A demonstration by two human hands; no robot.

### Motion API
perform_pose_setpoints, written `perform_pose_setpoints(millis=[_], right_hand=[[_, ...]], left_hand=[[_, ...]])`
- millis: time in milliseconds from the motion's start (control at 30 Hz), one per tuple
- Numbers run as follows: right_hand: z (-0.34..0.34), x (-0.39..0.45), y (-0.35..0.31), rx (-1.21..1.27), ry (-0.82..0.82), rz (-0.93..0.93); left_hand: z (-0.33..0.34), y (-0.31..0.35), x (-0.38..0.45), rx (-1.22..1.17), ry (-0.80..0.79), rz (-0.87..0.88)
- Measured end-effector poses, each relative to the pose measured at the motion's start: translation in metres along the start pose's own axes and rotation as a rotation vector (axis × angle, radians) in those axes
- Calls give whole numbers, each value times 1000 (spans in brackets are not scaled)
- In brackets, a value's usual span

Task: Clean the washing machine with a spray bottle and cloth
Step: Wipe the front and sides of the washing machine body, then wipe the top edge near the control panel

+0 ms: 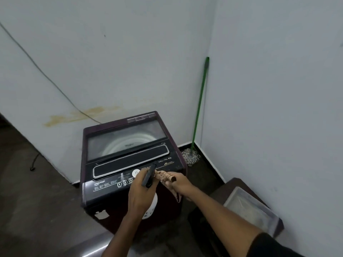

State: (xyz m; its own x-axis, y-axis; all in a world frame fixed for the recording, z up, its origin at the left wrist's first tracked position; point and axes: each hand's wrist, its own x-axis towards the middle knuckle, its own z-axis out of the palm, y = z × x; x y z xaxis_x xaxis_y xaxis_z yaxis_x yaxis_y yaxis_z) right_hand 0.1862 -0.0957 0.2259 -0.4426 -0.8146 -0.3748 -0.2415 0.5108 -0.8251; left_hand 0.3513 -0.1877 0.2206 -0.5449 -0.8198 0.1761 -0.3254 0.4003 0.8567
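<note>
A dark maroon top-loading washing machine [104,138] stands against the white wall, its glass lid down and the drum visible through it. My left hand [138,197] grips a white spray bottle [151,208] with a black trigger head, the nozzle pointing at the control panel [111,182]. My right hand [180,182] holds a bunched brown patterned cloth [164,176] just right of the nozzle, over the panel's right end.
A green-handled mop [199,106] leans in the wall corner right of the machine. A grey tub [248,208] sits on a dark stool at the lower right. A cable [37,69] runs down the wall, and a plug [33,168] lies on the floor at left.
</note>
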Motion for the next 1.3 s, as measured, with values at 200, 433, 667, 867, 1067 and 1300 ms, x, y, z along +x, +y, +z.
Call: perform_pose_setpoints(millis=[200, 433, 667, 867, 1067, 1300], right_hand=[[-3, -51, 34, 249, 198, 71], [-55, -90, 86, 418, 491, 204], [-123, -110, 148, 494, 726, 291], [-166, -122, 224, 472, 827, 481], [-188, -103, 321, 388, 755, 708], [-192, -56, 403, 256, 714, 842]], left_hand=[[28, 33, 1, -66, -106, 104], [115, 83, 1, -14, -357, 167], [237, 111, -2, 30, -478, 34], [335, 116, -13, 109, -546, 2], [435, 82, -23, 152, -680, -60], [516, 43, -38, 29, -743, -143]])
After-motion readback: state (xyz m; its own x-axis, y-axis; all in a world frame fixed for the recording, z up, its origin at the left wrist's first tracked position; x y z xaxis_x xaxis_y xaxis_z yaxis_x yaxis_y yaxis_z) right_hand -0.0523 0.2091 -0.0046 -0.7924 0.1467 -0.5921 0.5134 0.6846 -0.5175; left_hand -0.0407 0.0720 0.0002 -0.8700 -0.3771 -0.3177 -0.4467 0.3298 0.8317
